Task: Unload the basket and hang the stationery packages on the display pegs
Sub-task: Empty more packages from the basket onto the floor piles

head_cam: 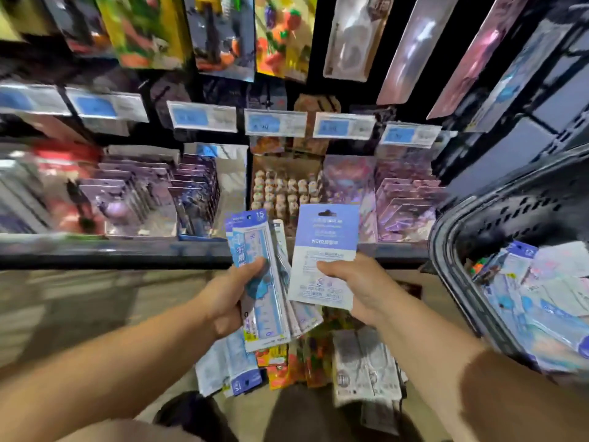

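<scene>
My left hand point(229, 295) grips a fanned stack of long blue-and-white ruler packages point(261, 275), held upright in front of the shelf. My right hand point(353, 282) pinches a single flat package point(325, 250) with a lilac top and white lower half, its back side facing me and its hang hole at the top. The dark plastic basket point(452, 224) stands at the right, with several pale blue and white packages point(548, 298) lying inside. Hanging packages point(223, 36) fill the pegs above. The picture is blurred.
A row of blue-and-white price tags point(274, 122) runs across the shelf front. Below them, boxed pens and small items point(280, 189) fill shelf trays. On the floor below my hands lie more packages: blue ones point(229, 368), orange ones point(293, 362) and grey ones point(366, 371).
</scene>
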A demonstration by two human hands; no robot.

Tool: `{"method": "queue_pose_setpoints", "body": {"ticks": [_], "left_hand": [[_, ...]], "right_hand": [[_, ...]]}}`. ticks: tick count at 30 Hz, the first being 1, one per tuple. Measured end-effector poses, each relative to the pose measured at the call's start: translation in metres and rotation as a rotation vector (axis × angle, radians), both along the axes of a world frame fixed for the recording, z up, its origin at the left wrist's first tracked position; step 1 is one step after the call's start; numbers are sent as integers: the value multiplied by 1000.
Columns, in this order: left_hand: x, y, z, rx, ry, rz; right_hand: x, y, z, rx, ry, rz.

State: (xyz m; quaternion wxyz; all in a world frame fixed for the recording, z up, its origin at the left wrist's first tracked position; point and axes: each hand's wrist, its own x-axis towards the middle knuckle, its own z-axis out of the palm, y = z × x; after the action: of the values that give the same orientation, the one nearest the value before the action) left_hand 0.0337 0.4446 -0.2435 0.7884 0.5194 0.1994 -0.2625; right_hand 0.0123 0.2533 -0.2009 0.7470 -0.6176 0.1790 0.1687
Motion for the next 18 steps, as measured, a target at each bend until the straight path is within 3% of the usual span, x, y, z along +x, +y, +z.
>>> {"method": "queue_pose_setpoints", "body": {"ticks": [12,18], "left_hand": [[-6,11,-31,61,-54,-3],[-14,2,-25,101,-80,-63]], "right_hand": [[4,11,-16,66,196,-20],[-4,3,-12,81,191,-52]]}}
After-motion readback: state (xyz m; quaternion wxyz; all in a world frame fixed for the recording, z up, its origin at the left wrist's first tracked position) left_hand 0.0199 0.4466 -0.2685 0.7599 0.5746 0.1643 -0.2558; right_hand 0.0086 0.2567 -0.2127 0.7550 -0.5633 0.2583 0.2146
